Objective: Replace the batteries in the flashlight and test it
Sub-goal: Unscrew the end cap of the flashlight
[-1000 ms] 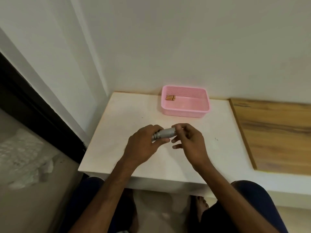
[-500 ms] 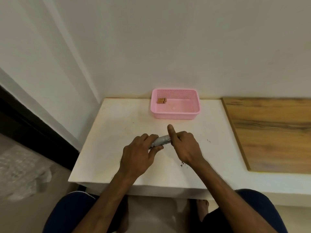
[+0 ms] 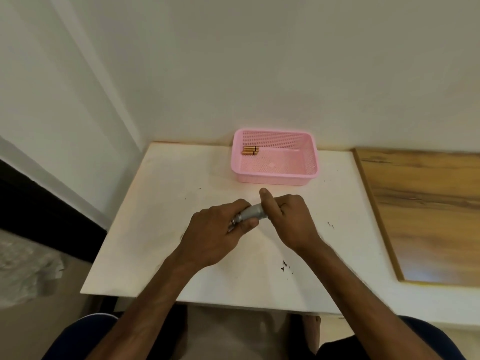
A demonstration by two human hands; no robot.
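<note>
A small grey metal flashlight (image 3: 251, 213) lies roughly level just above the white table (image 3: 166, 193), held at both ends. My left hand (image 3: 220, 229) wraps its left end, where a ring-shaped edge shows. My right hand (image 3: 288, 216) grips the right end, thumb raised upward. Only the middle of the flashlight body shows between the hands. Three copper-coloured batteries (image 3: 250, 150) lie side by side in the far left corner of a pink mesh basket (image 3: 306, 175) at the back of the table.
A wooden board (image 3: 420, 209) lies along the table's right side. White walls close the back and left. The table's left edge drops to the floor. My knees sit under the near edge. Small dark specks (image 3: 285, 266) mark the tabletop.
My right hand has shifted from a fingertip pinch to a full grip on the flashlight's right end with the thumb up. The camera has tilted, moving basket and hands slightly in view.
</note>
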